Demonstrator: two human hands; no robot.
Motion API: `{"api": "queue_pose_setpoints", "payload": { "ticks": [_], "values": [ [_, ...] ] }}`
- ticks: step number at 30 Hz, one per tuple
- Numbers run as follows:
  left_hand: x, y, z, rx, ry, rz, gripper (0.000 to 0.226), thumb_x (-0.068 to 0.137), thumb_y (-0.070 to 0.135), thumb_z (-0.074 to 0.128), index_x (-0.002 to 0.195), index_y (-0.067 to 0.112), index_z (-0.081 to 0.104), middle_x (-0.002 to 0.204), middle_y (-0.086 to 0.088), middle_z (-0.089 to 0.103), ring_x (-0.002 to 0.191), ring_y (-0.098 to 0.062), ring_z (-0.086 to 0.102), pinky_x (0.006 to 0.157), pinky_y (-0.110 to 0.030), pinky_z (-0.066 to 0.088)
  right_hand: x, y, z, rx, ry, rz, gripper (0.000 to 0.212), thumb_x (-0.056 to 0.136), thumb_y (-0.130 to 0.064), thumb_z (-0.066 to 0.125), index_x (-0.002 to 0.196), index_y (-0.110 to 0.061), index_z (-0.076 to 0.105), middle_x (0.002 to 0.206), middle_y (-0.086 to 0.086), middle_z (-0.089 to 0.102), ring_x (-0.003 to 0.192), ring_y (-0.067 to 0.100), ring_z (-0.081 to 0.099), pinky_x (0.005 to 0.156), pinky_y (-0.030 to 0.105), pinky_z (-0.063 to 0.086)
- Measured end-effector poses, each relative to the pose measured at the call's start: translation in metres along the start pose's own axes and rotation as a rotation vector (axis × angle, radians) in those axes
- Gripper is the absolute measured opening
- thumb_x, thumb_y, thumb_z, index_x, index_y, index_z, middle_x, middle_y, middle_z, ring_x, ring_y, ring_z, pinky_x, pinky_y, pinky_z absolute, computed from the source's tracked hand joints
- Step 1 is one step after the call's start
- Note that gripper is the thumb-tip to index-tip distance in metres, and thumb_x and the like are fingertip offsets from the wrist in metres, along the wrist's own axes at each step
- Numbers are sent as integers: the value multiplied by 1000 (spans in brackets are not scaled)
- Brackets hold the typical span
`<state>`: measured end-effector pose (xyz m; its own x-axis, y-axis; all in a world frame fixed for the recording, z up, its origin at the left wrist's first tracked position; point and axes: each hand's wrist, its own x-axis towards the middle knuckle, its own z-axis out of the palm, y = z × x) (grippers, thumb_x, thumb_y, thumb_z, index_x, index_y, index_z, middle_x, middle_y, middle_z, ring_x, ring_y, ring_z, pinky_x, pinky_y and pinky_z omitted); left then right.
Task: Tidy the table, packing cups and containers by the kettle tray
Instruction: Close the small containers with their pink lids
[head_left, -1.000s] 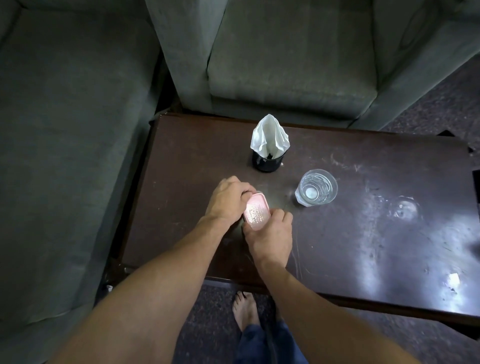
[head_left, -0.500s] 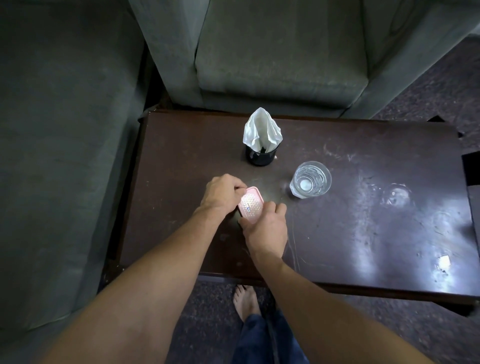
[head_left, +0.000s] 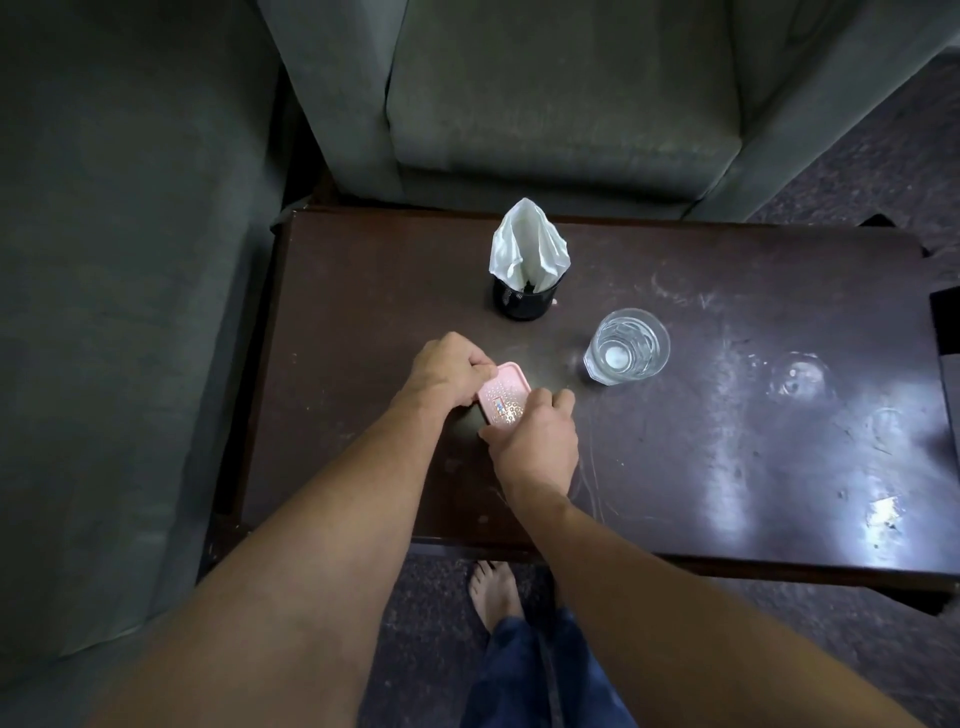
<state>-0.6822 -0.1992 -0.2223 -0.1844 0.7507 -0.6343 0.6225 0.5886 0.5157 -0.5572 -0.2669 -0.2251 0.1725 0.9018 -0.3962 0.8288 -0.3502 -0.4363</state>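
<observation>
Pink plastic marks the task's thing: a small container at the centre of the frame, low over the dark wooden counter and caught between both hands. The left hand curls its fingers over the container's upper-left edge and grips it. The right hand clasps the lower-right end, with thumb and fingers wrapped round it. Only the patterned top face shows, so I cannot tell whether the lid is seated or whether the base touches the counter.

The main risk, as I judge it, is the lid. If the grip is on the lid alone and the lid is not pressed home, lifting could leave the body behind or spill whatever is inside.

A clear glass stands near the right hand, up and to the right. A careless carry toward the right side of the frame could clip it and tip it over. I cannot make out whether it holds any liquid.

A black mesh holder with a white napkin stands just above the hands, and a forward swing could knock it.

No kettle tray is in view, so the container's destination is uncertain.
</observation>
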Motion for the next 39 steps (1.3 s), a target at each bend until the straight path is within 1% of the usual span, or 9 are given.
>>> {"api": "queue_pose_setpoints", "payload": {
  "ticks": [5,8,12,16,20,24,28,35,39],
  "values": [
    [-27,11,7,194,91,71,18,94,26,62,101,23,78,103,-10,76,99,-33,68,80,-32,51,-6,21,-16,250,-42,51,65,70,-32,89,123,-15,57,121,5,52,105,28,60,92,38,47],
    [-55,27,15,173,71,125,21,93,20,57,98,21,78,100,-9,77,98,-31,69,81,-33,52,-18,45,-42,365,-18,11,69,70,-28,89,132,-18,59,114,-1,51,105,25,60,95,37,49],
    [-87,70,36,178,9,277,20,91,22,57,93,19,76,90,-6,77,92,-28,68,75,-32,50,-23,96,-104,283,48,-106,73,69,-36,89,135,-22,60,113,-8,51,102,16,62,92,34,54],
    [-111,149,77,231,-28,503,20,91,29,56,91,17,73,91,-7,75,93,-31,66,73,-36,48,-19,157,-188,199,188,-138,76,66,-56,78,131,-20,62,109,-12,52,90,-4,58,78,11,49],
    [-117,257,115,341,-26,702,23,93,26,54,88,11,71,93,-12,72,94,-36,63,72,-38,43,6,202,-275,187,325,-141,72,69,-57,79,131,-27,60,111,-12,55,98,7,62,78,23,52],
    [-119,365,151,398,16,817,25,94,27,54,98,14,75,101,-11,74,99,-35,64,77,-37,47,41,244,-357,94,467,-129,68,70,-50,85,127,-18,66,113,0,60,105,20,62,87,34,54],
    [-120,460,198,400,-7,858,25,94,23,53,100,15,76,105,-13,75,103,-37,65,83,-39,49,75,292,-434,-36,530,-112,52,71,-53,72,108,-18,65,100,3,61,96,27,61,77,42,54],
    [-107,581,286,423,-24,912,25,96,29,54,108,25,76,109,-9,75,108,-35,65,89,-38,51,137,375,-517,-337,590,56,56,78,-74,53,97,-22,65,100,0,66,101,29,55,81,41,36],
    [-90,631,323,523,13,942,26,96,33,54,110,28,75,112,-10,74,108,-36,66,87,-38,50,176,400,-551,-493,552,65,55,78,-69,61,97,-18,64,100,7,69,103,31,55,81,42,35]
  ]
}}
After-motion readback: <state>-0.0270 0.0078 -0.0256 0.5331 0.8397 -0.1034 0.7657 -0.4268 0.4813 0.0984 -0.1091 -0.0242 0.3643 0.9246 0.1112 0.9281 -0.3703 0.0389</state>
